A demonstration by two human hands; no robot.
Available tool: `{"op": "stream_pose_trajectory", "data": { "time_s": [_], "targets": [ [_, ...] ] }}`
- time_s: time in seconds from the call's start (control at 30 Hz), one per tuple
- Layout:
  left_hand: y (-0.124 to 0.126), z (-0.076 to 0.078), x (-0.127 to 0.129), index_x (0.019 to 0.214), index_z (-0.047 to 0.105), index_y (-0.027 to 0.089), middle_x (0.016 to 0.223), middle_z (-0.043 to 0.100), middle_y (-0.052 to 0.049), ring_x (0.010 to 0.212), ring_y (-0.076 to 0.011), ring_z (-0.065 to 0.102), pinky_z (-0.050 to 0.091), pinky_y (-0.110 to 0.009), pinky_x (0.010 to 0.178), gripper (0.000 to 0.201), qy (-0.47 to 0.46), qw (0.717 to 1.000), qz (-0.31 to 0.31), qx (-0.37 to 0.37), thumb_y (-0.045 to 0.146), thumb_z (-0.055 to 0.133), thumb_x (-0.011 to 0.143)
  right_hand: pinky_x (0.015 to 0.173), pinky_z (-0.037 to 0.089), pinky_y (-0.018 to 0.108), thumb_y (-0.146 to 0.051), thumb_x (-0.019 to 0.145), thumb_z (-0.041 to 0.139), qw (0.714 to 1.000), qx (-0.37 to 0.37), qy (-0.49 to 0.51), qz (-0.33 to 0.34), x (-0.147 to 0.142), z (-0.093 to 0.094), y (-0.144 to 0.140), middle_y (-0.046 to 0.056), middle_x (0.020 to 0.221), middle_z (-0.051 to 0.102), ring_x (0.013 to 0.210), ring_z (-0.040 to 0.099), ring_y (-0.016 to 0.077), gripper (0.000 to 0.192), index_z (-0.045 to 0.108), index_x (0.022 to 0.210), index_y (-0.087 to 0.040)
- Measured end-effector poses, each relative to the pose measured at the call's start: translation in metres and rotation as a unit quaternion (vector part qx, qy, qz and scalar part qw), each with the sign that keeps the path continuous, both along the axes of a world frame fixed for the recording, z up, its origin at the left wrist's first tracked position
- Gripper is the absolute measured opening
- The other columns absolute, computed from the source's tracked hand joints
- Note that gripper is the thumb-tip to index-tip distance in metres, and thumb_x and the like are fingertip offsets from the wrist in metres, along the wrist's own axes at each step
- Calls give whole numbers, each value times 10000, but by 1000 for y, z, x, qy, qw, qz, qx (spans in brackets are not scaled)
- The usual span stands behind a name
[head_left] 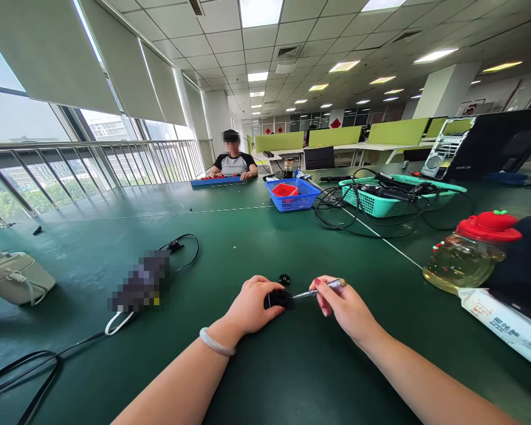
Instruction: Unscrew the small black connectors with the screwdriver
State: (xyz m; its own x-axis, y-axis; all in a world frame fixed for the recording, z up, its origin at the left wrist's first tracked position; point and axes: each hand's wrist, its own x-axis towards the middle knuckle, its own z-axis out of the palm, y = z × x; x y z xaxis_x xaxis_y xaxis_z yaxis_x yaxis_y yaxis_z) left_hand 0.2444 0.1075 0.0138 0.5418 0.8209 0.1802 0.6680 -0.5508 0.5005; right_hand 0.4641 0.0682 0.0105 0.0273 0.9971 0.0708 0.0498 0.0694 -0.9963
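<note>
While L hand [255,302] has fingers closed round a small black plastic-looking part [277,299], lower ctr of frame, R hand [346,308] fingers pinch a slim silver metal screwdriver [304,294], approx. horiz., tip left at part's right end.

The left forearm [186,375] is extended from the bottom edge toward the frame's centre, and the left hand [253,304] is held back-up, its digits curved into a grip. The right forearm [418,369] is angled in from the lower right, the right hand [343,304] curled into a pinch.
</note>
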Motion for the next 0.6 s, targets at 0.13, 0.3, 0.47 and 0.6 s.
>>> {"op": "stream_pose_trajectory", "data": {
  "time_s": [0.13,0.3,0.47,0.6],
  "targets": [
    [0,0,0,1189,671,259,1131,688,-58,1160,-254,544,422,-422,1057,434,1,1000,9,-9,282,722,759,510,383,267,-730,725,630,1000,-21,22,-4,0,1,2,-39,538,486,485,452,120,549,621,768,-183],
    [-1,1,0,1196,669,261,1134,685,-64,1155,-255,548,423,-429,1057,431,2,1000,7,-9,285,714,767,499,366,266,-713,740,627,999,-7,32,-19,0,0,1,-35,546,486,489,450,121,533,624,769,-181],
    [0,0,0,1206,664,258,1133,681,-66,1133,-253,563,435,-423,1044,438,7,1000,6,-7,283,716,772,485,373,269,-696,721,648,998,-27,50,-12,0,2,2,-35,533,483,475,445,122,518,615,746,-179],
    [0,0,0,1205,663,262,1110,688,-60,1121,-250,567,441,-418,1035,436,7,1000,2,-4,285,720,774,475,372,262,-677,722,660,998,-23,50,-21,0,4,1,-31,536,489,473,446,116,502,623,741,-176]
  ]
}}
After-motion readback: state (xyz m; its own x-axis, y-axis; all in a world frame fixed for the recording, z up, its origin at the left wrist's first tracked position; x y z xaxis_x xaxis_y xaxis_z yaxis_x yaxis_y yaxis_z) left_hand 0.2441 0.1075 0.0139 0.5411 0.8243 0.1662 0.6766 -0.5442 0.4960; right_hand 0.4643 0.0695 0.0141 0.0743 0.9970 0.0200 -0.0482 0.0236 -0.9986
